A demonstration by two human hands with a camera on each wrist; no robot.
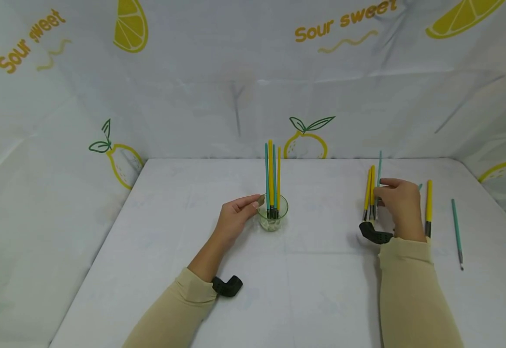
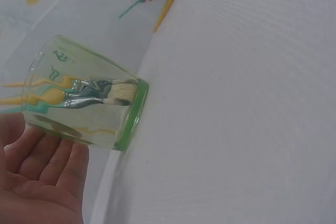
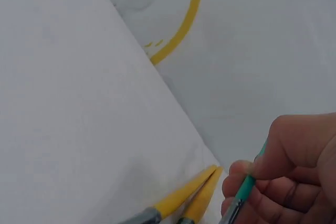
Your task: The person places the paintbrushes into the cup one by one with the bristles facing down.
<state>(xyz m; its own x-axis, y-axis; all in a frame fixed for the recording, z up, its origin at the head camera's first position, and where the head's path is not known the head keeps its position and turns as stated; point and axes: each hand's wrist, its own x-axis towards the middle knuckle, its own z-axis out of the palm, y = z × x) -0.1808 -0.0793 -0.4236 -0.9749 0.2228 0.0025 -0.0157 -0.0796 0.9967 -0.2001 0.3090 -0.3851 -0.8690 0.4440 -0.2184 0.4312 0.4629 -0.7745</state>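
A clear greenish glass cup (image 1: pixel 281 208) stands on the white table with several yellow and teal paintbrushes (image 1: pixel 271 169) upright in it, handles up. My left hand (image 1: pixel 231 220) holds the cup's left rim between thumb and fingers; in the left wrist view, bristles show through the cup wall (image 2: pixel 100 129). Off to the right, my right hand (image 1: pixel 400 205) pinches a teal paintbrush (image 1: pixel 380 164) near its metal ferrule, handle pointing up. In the right wrist view, thumb and forefinger meet on that teal brush (image 3: pixel 245 187). Yellow paintbrushes (image 1: pixel 368 191) lie just left of this hand.
A thick yellow paintbrush (image 1: pixel 429 200) lies right of my right hand, partly behind the sleeve. Farther right is a teal paintbrush (image 1: pixel 456 227). A lemon-printed white cloth (image 1: pixel 192 106) hangs behind the table's far edge. Each wrist carries a black device (image 1: pixel 227 286).
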